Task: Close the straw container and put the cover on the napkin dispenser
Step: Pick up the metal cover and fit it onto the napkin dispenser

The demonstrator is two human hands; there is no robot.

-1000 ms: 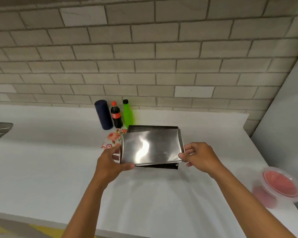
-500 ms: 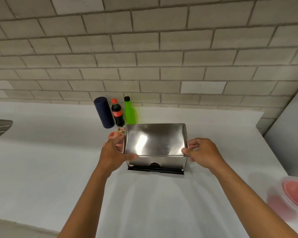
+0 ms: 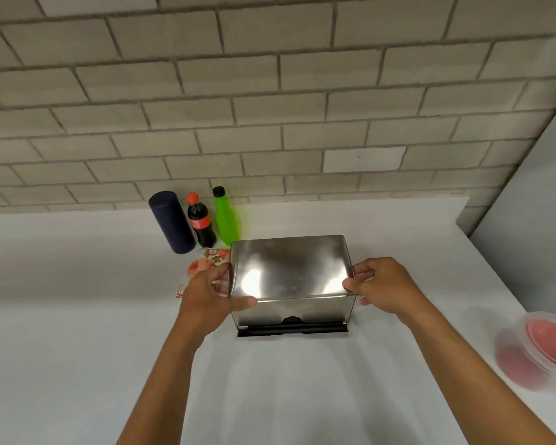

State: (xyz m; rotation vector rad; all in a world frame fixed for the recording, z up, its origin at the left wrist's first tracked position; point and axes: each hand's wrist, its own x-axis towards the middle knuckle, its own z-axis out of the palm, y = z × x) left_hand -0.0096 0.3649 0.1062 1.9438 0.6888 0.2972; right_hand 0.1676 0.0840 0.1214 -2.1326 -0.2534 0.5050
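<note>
Steel cover (image 3: pixel 289 268) seated over the napkin dispenser (image 3: pixel 292 329) (black base visible), clasped between left hand (image 3: pixel 206 297) and right hand (image 3: pixel 382 287) at its side edges.

The metal cover (image 3: pixel 289 268) hides all of the napkin dispenser but a black strip of base (image 3: pixel 292 329) along the front. A pink printed packet (image 3: pixel 203 266) lies half behind the left hand (image 3: pixel 206 300), its print too small to read. The clear lidded tub (image 3: pixel 540 351) with red contents is blurred and cut off by the right edge. Both forearms run out at the bottom edge. The cola bottle's label (image 3: pixel 197 223) is unreadable.
</note>
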